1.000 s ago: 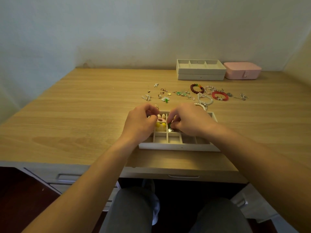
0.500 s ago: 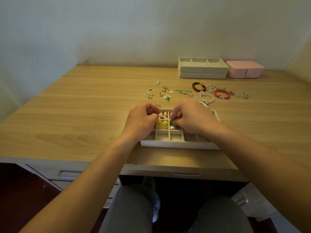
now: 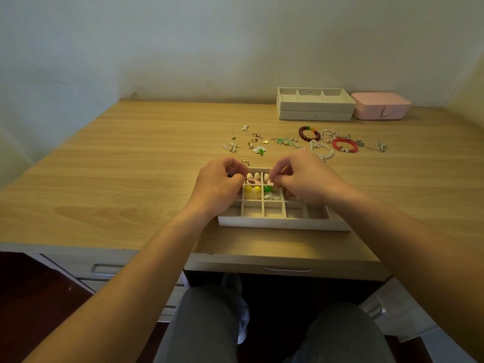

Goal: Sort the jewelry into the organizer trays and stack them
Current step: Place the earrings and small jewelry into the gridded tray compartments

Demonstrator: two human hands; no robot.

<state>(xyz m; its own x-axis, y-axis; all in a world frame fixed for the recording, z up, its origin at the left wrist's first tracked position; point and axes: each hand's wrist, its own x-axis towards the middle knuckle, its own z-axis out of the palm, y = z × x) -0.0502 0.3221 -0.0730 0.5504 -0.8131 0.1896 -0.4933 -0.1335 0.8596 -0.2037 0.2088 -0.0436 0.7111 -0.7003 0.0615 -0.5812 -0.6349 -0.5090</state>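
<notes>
My left hand (image 3: 222, 182) and right hand (image 3: 305, 179) both hover over the far half of the grid tray (image 3: 284, 224). The fingers of each are curled with the tips drawn together. Whether either hand pinches a piece I cannot tell, because the knuckles hide the tips.

Between my hands, in the tray's far row, I count three white pieces (image 3: 257, 176). Just nearer in the tray are one pink ring (image 3: 252, 181) and one more pink piece (image 3: 269, 182) right under my right fingertips. In the middle row lie two yellow beads (image 3: 252, 189) and one green bead (image 3: 266, 189) with a clear bit beside it. The nearest row shows nothing inside.

I judge the sorting to be early, with only a handful of pieces placed and most still loose beyond the tray. Just past its far left corner sits one gold ring (image 3: 245, 161). Farther beyond that corner is a scatter of small earrings (image 3: 251, 141), roughly eight, though they are too small to count surely. Beyond the far right corner I make out four bracelets: a dark beaded bracelet (image 3: 309, 133), a red bracelet (image 3: 344, 145), a clear one (image 3: 329, 134) and a white one (image 3: 322, 151). There are also some green pieces (image 3: 284, 141) and a few silver ones (image 3: 382, 146).

Well beyond the tray, two stacked trays (image 3: 315, 111) wait with one pink box (image 3: 379, 106) beside them. Stacking this tray is not yet done.
</notes>
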